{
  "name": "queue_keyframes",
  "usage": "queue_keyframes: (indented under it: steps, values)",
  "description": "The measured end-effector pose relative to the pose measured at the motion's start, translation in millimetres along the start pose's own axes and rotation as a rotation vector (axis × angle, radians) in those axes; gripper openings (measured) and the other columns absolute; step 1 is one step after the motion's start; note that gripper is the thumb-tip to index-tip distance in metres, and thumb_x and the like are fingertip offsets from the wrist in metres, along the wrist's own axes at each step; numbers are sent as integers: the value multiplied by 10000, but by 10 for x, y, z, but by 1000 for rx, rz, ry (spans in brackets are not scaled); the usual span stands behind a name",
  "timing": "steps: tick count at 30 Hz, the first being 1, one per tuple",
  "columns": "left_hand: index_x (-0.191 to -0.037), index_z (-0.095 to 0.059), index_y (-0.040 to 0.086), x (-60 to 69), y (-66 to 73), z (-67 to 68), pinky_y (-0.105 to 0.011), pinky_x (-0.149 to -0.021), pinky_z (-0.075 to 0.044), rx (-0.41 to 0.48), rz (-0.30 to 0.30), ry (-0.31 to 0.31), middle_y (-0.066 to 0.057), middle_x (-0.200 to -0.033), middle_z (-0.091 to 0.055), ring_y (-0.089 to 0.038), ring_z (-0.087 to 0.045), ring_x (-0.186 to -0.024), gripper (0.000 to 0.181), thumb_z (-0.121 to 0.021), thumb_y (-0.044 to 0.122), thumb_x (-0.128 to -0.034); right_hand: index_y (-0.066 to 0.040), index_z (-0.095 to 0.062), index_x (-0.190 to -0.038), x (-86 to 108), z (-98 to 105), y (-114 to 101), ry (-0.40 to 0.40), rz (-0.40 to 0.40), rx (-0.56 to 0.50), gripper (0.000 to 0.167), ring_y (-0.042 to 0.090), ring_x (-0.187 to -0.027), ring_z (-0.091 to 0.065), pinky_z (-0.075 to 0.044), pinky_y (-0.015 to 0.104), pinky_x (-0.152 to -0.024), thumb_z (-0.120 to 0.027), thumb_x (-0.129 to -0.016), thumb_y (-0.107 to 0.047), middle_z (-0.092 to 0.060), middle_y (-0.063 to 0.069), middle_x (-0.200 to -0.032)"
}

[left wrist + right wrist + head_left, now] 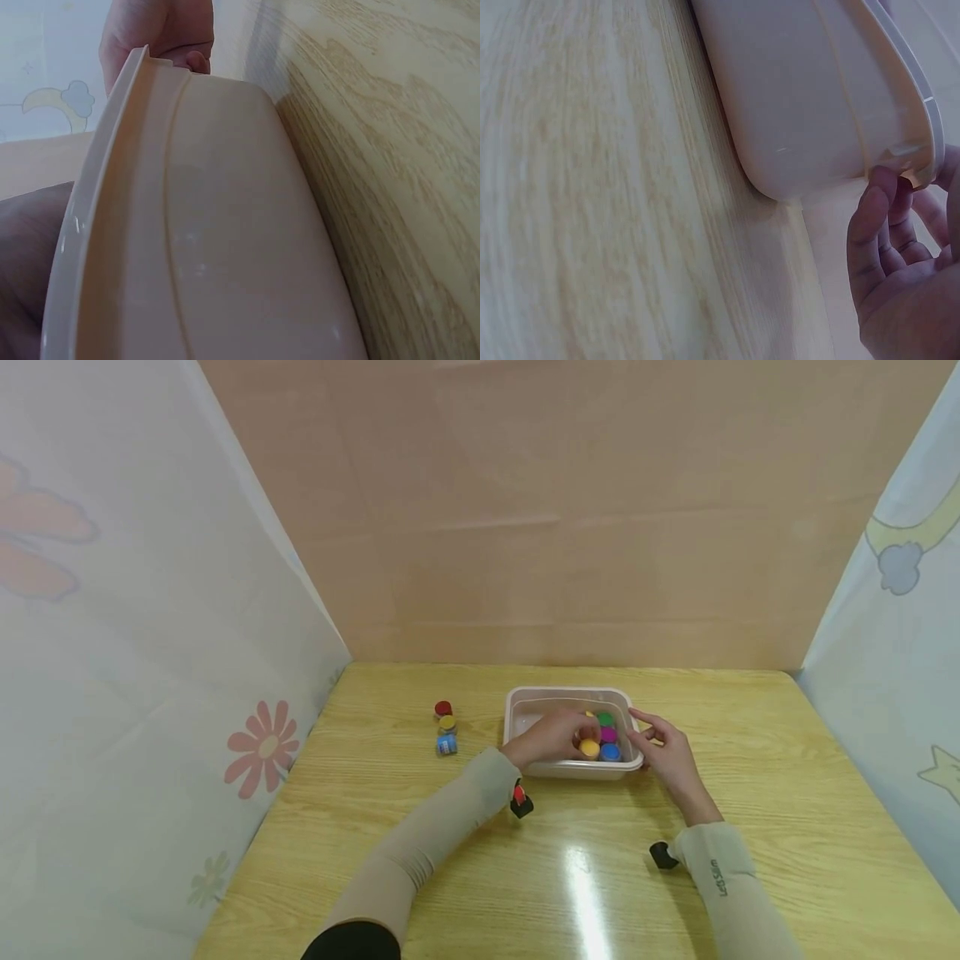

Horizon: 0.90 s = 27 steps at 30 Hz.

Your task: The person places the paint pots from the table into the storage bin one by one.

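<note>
A pale pink plastic box (567, 770) stands on the table, with several small lidded jars in its right part. My left hand (551, 737) reaches over the near wall into it. Its fingers curl round a small jar, mostly hidden by the hand, beside a yellow-lidded jar (589, 749). A green-lidded jar (605, 719), a purple-lidded jar (608, 735) and a blue-lidded jar (611, 752) form a row along the right wall. At the right end, my right hand (911, 277) grips the box rim between thumb and fingers. The left wrist view mostly shows the box's outer wall (240, 225).
Left of the box, a red-lidded jar (443, 708), another yellow-lidded jar (447, 723) and a blue jar (447, 744) stand in a line on the wooden table (510, 893). A brown panel (555, 527) rises behind the table, with patterned cloth at both sides.
</note>
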<state>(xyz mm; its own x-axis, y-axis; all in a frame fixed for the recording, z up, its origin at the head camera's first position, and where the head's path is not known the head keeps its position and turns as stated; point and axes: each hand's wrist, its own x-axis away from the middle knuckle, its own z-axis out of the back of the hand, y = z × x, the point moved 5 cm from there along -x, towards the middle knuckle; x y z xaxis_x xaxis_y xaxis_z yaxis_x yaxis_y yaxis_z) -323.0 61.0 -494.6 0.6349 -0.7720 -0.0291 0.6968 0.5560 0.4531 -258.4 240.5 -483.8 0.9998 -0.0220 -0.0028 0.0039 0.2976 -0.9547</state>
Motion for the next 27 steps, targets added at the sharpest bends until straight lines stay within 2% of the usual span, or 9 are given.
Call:
queue_keyframes:
  steps: [5, 11, 16, 22, 27]
  values:
    - [-1050, -685, 216, -21, -15, -15, -85, -778, -476, 9, 9, -10, 81, -1017, -613, -47, -572, -911, 198, -822, 209, -906, 22, -493, -1500, -35, 14, 48, -4, -3, 0, 534, 99, -627, -546, -590, 322, -565, -662, -1024, -149, -590, 100, -884]
    - [-1022, -700, 191, -38, -21, -44, -97, -776, -462, -6, -8, -20, 59, -997, -637, -59, -568, -914, 173, -826, 196, -904, -24, -473, -1531, -123, 24, 253, -7, -24, 20, 548, 93, -654, -543, -590, 302, -582, -648, -1036, -183, -582, 62, -899]
    - [-1044, -717, 181, -43, -35, -56, -97, -780, -468, 17, 7, -37, 52, -1009, -653, -72, -573, -927, 182, -826, 200, -901, -36, -466, -1540, -174, 15, 358, -1, -27, 31, 556, 80, -661, -544, -592, 298, -589, -645, -1039, -198, -577, 23, -895]
    - [-1100, -748, 152, -45, -41, -52, -85, -775, -487, 66, 6, -51, 41, -1042, -692, -88, -607, -948, 213, -823, 168, -901, -33, -464, -1539, -165, 25, 352, 10, -15, 30, 551, 73, -661, -546, -584, 290, -575, -641, -1042, -193, -573, 17, -892]
    - [-1132, -748, 147, -47, -44, -41, -79, -775, -494, 102, 8, -52, 44, -1050, -701, -66, -611, -934, 250, -827, 149, -894, 9, -468, -1521, -83, 28, 180, -2, -11, 12, 543, 88, -644, -551, -592, 312, -575, -647, -1034, -154, -572, 56, -882]
